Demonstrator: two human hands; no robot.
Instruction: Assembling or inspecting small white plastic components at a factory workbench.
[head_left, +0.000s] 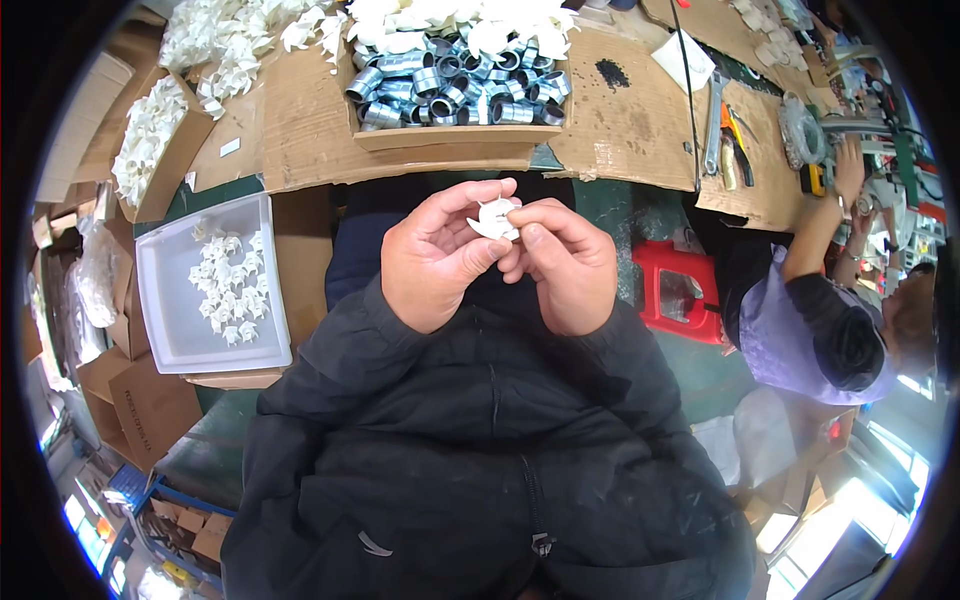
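At centre frame, above the dark quilted jacket [490, 470], the left hand [435, 260] and right hand [565, 268] meet, fingertips of both pinching a small white moulded plastic part [495, 218] with lobed edges. At 9 o'clock, a white rectangular tray [165, 320] holds similar parts. At 12 o'clock, a cardboard box [450, 137] contains ribbed, shiny metal rings [450, 85]

Single head-worn fisheye view, looking steeply down over own chest. Hands [500, 255] close, near centre. Cardboard-covered bench [620, 120] beyond, toward top. Rim bends, darkens; edge detail probably unreliable. No second view.
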